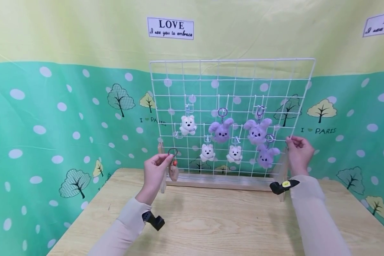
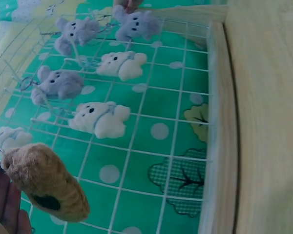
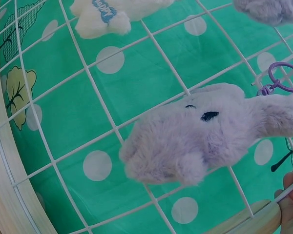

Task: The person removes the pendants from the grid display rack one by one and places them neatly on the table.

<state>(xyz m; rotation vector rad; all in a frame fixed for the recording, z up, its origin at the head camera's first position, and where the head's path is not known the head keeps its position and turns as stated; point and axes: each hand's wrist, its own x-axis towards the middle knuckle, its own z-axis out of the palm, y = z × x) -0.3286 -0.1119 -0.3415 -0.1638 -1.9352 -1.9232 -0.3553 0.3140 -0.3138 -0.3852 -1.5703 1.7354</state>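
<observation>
In the head view my left hand (image 1: 154, 170) pinches the ring of a brown plush keychain (image 1: 174, 173), which hangs in front of the grid's lower left. The left wrist view shows this brown plush (image 2: 46, 183) close up, with a dark patch on it. My right hand (image 1: 300, 153) grips the right edge of the white wire grid rack (image 1: 232, 60). Three white plush keychains (image 1: 188, 125) and three purple long-eared plush keychains (image 1: 222, 132) hang on hooks across the grid. The lowest purple plush (image 3: 180, 136) is nearest my right hand.
A wooden base (image 1: 217, 182) holds the grid upright on the wood-grain table (image 1: 211, 220). One white hook (image 1: 177, 135) sits on the grid's left side, just above the brown keychain. Behind hangs a green and yellow curtain (image 1: 67, 117) with dots and trees.
</observation>
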